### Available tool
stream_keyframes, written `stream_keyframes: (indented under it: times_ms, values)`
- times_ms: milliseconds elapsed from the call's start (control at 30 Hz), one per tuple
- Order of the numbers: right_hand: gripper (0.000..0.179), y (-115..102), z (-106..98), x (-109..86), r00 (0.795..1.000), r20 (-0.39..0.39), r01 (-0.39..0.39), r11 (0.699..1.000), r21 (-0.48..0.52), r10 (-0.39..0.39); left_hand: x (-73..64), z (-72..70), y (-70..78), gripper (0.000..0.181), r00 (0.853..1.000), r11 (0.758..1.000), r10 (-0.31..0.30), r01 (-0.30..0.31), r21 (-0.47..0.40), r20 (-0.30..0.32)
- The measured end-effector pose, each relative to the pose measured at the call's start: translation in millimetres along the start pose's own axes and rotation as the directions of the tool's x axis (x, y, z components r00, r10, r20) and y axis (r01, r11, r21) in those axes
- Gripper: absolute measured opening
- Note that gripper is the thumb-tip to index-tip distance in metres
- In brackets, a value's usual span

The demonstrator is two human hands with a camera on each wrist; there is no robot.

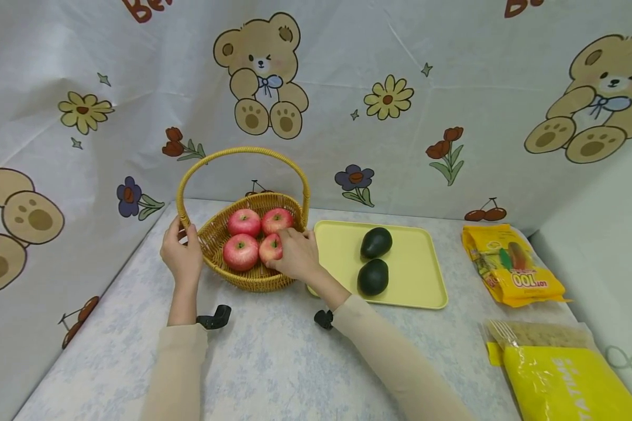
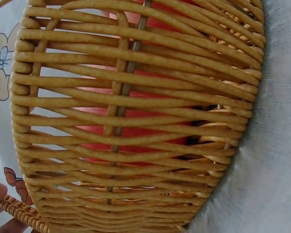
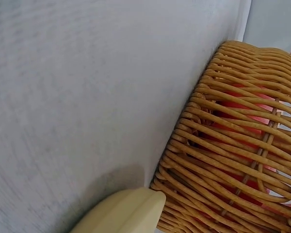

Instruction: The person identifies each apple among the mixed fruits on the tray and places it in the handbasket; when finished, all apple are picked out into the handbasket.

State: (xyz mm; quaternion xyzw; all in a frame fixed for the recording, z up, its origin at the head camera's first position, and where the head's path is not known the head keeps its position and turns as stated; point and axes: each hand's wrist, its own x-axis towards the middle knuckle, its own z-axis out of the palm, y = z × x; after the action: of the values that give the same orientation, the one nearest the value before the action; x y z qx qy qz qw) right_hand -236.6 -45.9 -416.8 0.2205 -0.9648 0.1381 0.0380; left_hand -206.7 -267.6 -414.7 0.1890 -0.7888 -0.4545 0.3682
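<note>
A wicker basket (image 1: pixel 260 284) with a tall arched handle (image 1: pixel 244 150) stands on the table, holding several red apples (image 1: pixel 240 252). At its left side, my left hand (image 1: pixel 181 255) grips the foot of the handle, thumb and fingers on either side. My right hand (image 1: pixel 299 252) reaches over the basket's right rim, its fingers curled round the front right apple (image 1: pixel 270 248) and partly hiding it. In the left wrist view, fingertips show by the wicker handle (image 2: pixel 24 213). The right wrist view shows the basket's woven side (image 3: pixel 237 145) but not the right hand's grasp.
Right of the basket lies a yellow tray (image 1: pixel 418 263) bearing two dark avocados (image 1: pixel 376 242), its edge (image 3: pixel 131 208) close to the wicker. Farther right are an orange-yellow packet (image 1: pixel 513 266) and a bright yellow bag (image 1: pixel 566 374). A bear-patterned cloth (image 1: pixel 337 146) hangs behind.
</note>
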Motion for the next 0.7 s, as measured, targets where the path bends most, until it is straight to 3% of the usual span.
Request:
stream_keyframes:
  times_ms: [200, 400, 533, 700]
  values:
    - [0.079, 3, -2, -0.4, 1.0, 0.007, -0.004, 1.0, 0.003, 0.004, 1.4, 2.6, 0.4, 0.038, 0.999, 1.0, -0.008, 0.007, 0.004, 0.038]
    - [0.086, 12, -12, -8.2, 0.999, 0.003, 0.051, 0.99, 0.133, -0.052, 2.2, 1.6, 4.8, 0.039, 0.992, 0.997, -0.018, 0.009, 0.072, 0.123]
    - [0.086, 19, -26, -21.2, 0.994, -0.03, 0.11, 0.962, 0.249, -0.106, 1.8, -2.5, 7.5, 0.037, 0.989, 0.995, -0.014, -0.001, 0.1, 0.15]
    - [0.086, 33, -47, -46.1, 0.987, -0.089, 0.155, 0.937, 0.314, -0.134, 1.8, -10.5, 14.7, 0.04, 0.986, 0.988, 0.002, -0.027, 0.151, 0.168]
